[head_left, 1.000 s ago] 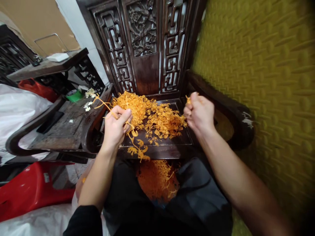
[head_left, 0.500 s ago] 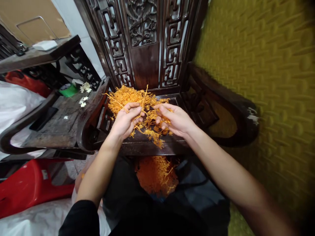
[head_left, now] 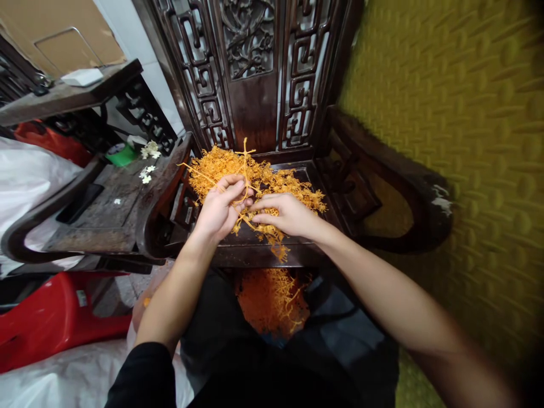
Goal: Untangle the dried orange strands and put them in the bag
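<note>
My left hand (head_left: 221, 209) is closed, thumb against fingers, on a thin orange branching twig (head_left: 245, 161) whose forked top stands up above the fingertips. Close to its right, my right hand (head_left: 291, 214) points left, its thumb and fingers bent around an orange sprig (head_left: 272, 211). The fingertips of the two hands nearly meet. Behind and beneath them a heap of frilly orange sprigs (head_left: 221, 164) lies on the seat of a dark carved wooden chair (head_left: 250, 255). Exactly where the right fingertips grip is partly hidden.
Below the seat, between the knees, a reddish container (head_left: 255, 300) holds more orange twigs. At left, a second wooden chair (head_left: 97, 226) bears green tape (head_left: 121, 154) and small white flower pieces (head_left: 147, 173). A red plastic stool (head_left: 55, 317) and a textured yellow surface (head_left: 467, 113) flank me.
My right hand has moved left towards the left hand, uncovering more sprigs on the right of the heap. The twig in my left hand has turned slightly. The view has shifted a little.
</note>
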`<state>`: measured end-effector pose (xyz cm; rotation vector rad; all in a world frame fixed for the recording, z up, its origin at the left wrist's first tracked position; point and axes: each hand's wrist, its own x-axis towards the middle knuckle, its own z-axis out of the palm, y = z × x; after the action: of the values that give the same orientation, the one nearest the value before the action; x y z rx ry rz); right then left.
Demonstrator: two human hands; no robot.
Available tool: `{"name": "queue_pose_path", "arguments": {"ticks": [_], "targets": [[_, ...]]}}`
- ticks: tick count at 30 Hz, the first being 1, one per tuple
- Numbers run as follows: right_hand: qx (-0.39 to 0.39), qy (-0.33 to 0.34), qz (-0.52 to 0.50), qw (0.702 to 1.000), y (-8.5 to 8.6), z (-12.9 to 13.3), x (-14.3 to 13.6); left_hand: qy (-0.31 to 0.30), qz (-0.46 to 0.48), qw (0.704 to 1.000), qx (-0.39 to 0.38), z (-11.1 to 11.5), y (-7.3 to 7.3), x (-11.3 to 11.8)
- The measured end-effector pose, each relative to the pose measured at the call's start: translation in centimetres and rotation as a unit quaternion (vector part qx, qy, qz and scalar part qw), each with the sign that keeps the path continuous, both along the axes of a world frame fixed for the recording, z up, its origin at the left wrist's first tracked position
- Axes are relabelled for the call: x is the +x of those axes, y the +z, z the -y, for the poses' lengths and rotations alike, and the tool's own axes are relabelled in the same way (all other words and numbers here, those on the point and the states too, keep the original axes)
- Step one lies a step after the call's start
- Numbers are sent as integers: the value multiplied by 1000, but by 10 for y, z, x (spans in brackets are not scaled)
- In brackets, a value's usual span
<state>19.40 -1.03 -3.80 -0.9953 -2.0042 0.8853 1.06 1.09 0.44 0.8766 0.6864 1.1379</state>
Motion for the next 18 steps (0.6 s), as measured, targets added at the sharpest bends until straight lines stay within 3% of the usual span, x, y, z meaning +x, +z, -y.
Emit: {"name": "queue_pose_path", "arguments": {"ticks": [5,9,14,18], "targets": [[18,14,25,999,-5,0,-9,35,-21,998,46,4,3,6],[17,-13,17,1000,-3,0,-10,-8,-112,987,113,0,1,-4],[12,-103,-11,995,4,3,3,-100,-374,895,223,-5,-4,-27],[-56,-123,-72,988,5,8,7,-103,-410,870,253,1,-5,-26]]}}
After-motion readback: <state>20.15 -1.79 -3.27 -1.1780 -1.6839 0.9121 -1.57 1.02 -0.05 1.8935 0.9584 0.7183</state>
